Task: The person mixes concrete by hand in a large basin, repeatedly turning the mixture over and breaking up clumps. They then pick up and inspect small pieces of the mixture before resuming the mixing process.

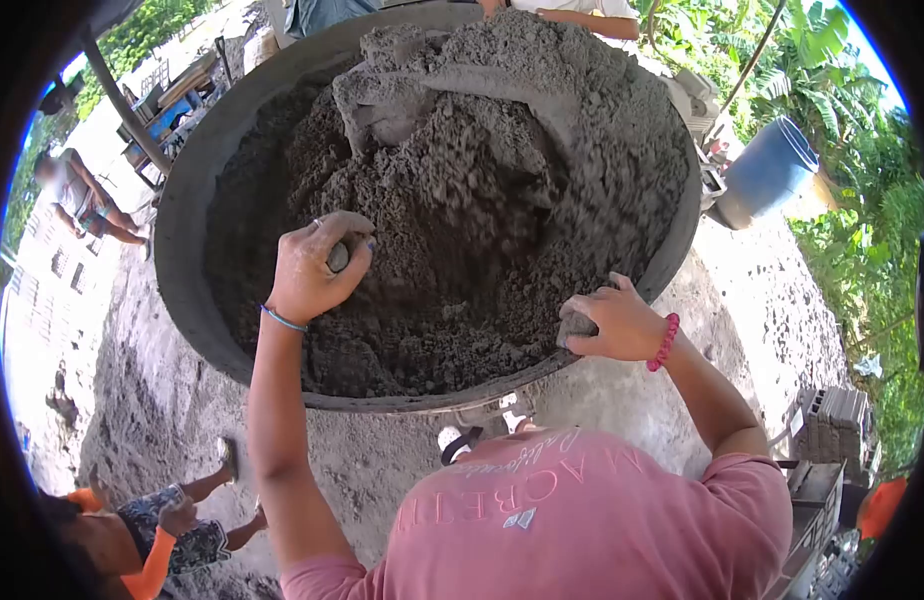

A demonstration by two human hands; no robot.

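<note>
Sandy grey ground surrounds a big round dark tub (187,190) heaped with damp, crumbly grey mortar mix (462,200) in the centre of the frame. The left hand (317,268) is clenched on a smooth rounded lump (337,257); at lower right, the right hand (620,322) grips a coarse clump (576,326) at the rim.

Hard sun from overhead here, and we've got the ground (752,290) glaring near white. We see the mix (482,170) smeared by motion up top, fisheye bending everything, black vignette all round, the far greenery (867,230) soft.
</note>
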